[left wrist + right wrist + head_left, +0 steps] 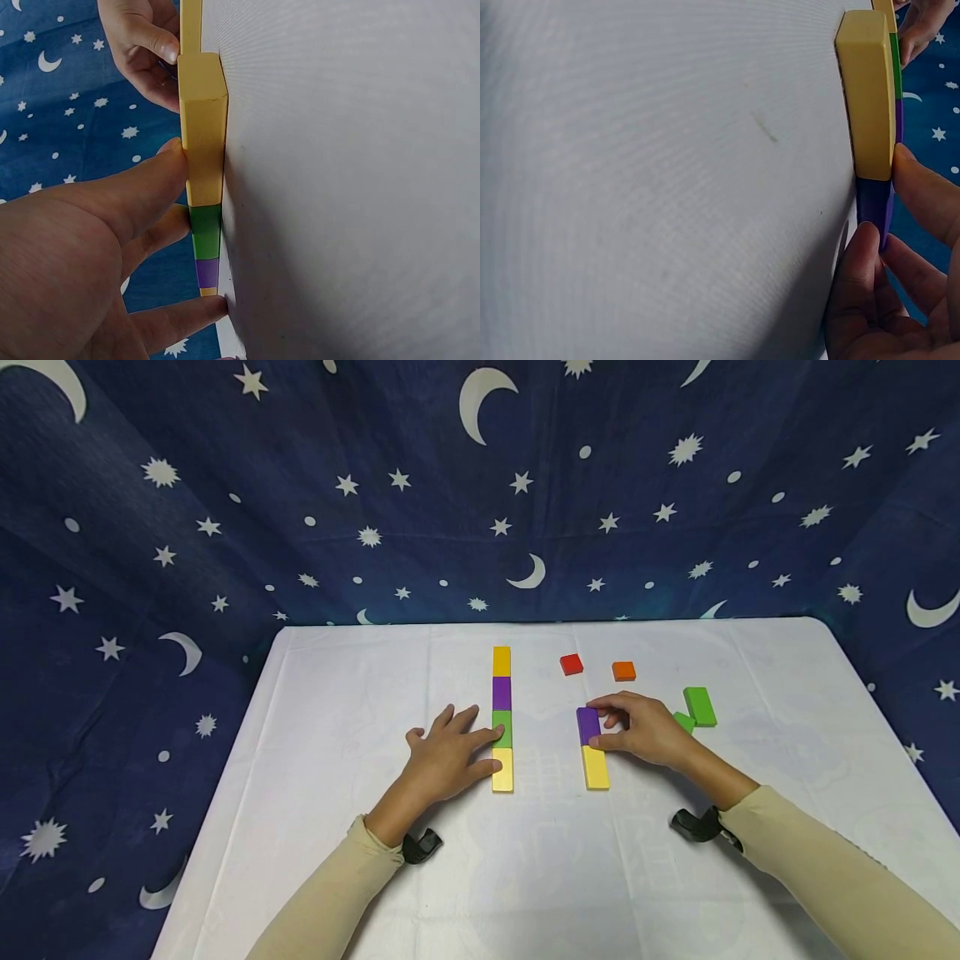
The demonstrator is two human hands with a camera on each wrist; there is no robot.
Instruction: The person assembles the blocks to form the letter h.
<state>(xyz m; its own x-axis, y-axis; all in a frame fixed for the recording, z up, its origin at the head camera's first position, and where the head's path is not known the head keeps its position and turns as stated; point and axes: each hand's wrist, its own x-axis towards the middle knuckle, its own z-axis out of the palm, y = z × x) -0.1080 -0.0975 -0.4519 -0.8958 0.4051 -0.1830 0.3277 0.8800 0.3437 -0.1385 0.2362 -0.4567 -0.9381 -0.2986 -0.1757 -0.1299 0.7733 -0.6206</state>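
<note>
Four blocks lie end to end in a straight row: a pale yellow block [502, 779] nearest, then a green block [500, 737], a purple block [502, 693] and an amber block [502, 661]. With fingers spread, my left hand [442, 760] rests its thumb on the pale yellow block and a fingertip on the green one. To the right, a second purple block [588, 725] meets the far end of another pale yellow block [596, 768]. My right hand [648, 731] pinches that purple block between thumb and fingers; the left wrist view shows only part of this hand.
Beyond the right hand lie a red block [572, 664] and an orange block [624, 671]. A green block [701, 707] lies at the right beside another green piece [684, 722], partly hidden by the right hand. A white cloth covers the table [360, 693]; a starry blue curtain [420, 560] hangs behind.
</note>
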